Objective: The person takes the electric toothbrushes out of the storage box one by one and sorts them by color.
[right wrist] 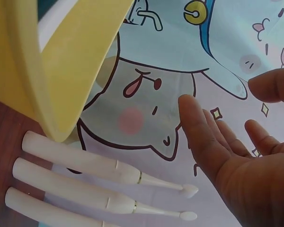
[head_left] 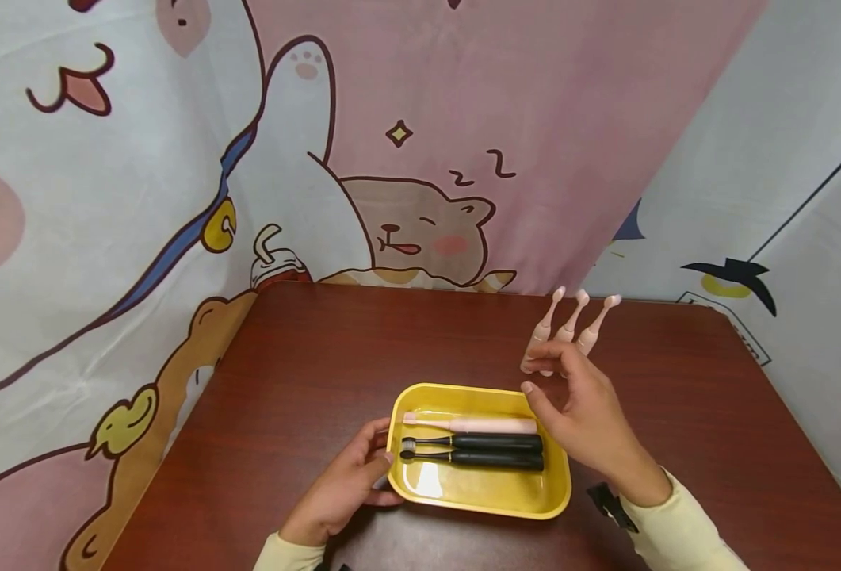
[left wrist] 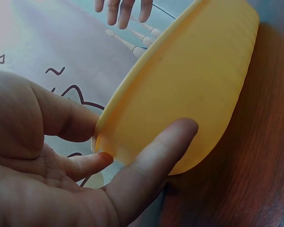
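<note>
A yellow tray lies on the table, holding one pink electric toothbrush and two black electric toothbrushes side by side, heads to the left. My left hand holds the tray's left end; in the left wrist view its fingers lie against the outer wall. Over the tray's right far corner, my right hand holds nothing, fingers apart and loosely bent. Behind it three pale pink electric toothbrushes stand upright in a row, partly hidden in the head view. They show beside the hand in the right wrist view.
The dark red-brown table ends at a hanging cloth printed with cartoon animals. Its cloth panels rise along the left, back and right sides. A black strap piece shows at my right sleeve.
</note>
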The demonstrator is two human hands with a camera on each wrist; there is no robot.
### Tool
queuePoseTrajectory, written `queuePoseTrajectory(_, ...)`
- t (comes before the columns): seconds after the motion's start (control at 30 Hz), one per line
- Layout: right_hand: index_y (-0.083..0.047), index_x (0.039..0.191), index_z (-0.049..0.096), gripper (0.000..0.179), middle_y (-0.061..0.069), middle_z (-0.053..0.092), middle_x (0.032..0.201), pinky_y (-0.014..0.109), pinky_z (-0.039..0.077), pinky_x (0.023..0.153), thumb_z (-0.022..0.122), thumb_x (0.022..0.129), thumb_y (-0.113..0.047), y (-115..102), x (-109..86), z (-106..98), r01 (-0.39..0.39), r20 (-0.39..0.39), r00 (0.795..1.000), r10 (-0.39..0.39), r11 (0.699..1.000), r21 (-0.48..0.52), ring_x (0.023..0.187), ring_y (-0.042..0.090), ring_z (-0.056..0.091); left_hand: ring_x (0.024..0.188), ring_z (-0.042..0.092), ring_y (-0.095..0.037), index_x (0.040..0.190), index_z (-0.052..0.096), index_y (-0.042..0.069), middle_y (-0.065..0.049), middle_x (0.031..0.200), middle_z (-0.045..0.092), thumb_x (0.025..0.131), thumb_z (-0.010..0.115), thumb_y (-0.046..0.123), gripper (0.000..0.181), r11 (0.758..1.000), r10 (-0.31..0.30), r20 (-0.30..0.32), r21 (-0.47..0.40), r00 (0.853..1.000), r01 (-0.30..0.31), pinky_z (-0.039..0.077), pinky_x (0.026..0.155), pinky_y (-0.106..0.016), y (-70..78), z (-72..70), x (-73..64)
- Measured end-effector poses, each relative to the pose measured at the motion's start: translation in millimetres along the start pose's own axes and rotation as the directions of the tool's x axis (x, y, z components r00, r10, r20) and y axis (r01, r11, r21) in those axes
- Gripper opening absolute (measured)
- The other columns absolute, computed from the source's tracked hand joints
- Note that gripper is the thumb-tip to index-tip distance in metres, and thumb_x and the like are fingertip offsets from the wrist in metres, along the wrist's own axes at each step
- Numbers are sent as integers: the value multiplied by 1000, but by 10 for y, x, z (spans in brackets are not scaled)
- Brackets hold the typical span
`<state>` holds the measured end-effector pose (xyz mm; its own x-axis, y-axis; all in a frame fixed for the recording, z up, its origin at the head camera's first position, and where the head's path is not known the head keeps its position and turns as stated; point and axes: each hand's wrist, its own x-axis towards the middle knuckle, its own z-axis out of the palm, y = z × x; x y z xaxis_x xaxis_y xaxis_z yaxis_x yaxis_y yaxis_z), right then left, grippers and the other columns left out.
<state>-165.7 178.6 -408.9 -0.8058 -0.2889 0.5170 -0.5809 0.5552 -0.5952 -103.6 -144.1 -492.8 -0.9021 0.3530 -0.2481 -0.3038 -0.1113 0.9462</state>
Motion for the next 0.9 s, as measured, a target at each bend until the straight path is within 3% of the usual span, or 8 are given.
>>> queuePoseTrajectory(0.23, -15, 128, 55, 52, -6, 63, 122, 13, 53, 80, 78, 82, -9, -40, -15, 31, -2, 50, 999, 5, 999, -53, 108, 13, 65, 120, 54, -38, 152, 24, 5, -29, 147, 34, 104, 43, 8, 52, 1000, -4, -7, 7, 1000, 4, 59, 76, -54, 9, 10, -1)
queuePoseTrajectory(0.37, -21, 130, 51, 56, -7, 59, 127, 24, 60, 74, 78, 83, -8, -75, -26, 45, -31, 123, 992, 29, 1000, 7, 112, 10, 62, 121, 53, -38, 152, 24, 5, -29, 147, 35, 104, 43, 8, 51, 1000, -5, -10, 10, 1000, 5, 59, 75, -53, 6, 10, 2)
queuePoseTrajectory(0.47, -23, 132, 50, 58, -7, 57, 129, 26, 61, 74, 77, 84, -8, -95, -33, 72, -37, 169, 985, 28, 998, 52, 113, 9, 61, 121, 53, -38, 152, 25, 6, -28, 147, 35, 104, 43, 9, 51, 1000, -6, -10, 10, 1000, 6, 60, 75, -53, 0, 7, 6)
queuePoseTrajectory(0.77, -20, 131, 52, 53, -4, 57, 125, 24, 60, 68, 77, 85, -11, -95, -54, 206, 68, 246, 966, -79, 996, 52, 111, 16, 62, 118, 55, -35, 152, 24, 6, -29, 147, 34, 104, 43, 9, 52, 1000, -7, -8, 14, 1000, 7, 60, 76, -52, 0, 3, 1)
queuePoseTrajectory(0.9, -23, 129, 54, 49, -10, 56, 124, 25, 59, 71, 77, 86, -19, -105, -85, 256, 94, 302, 950, -81, 995, -28, 106, 11, 58, 117, 56, -35, 153, 24, 6, -29, 147, 34, 105, 43, 9, 52, 1000, -7, -7, 15, 1000, 7, 60, 76, -52, 13, 4, -5)
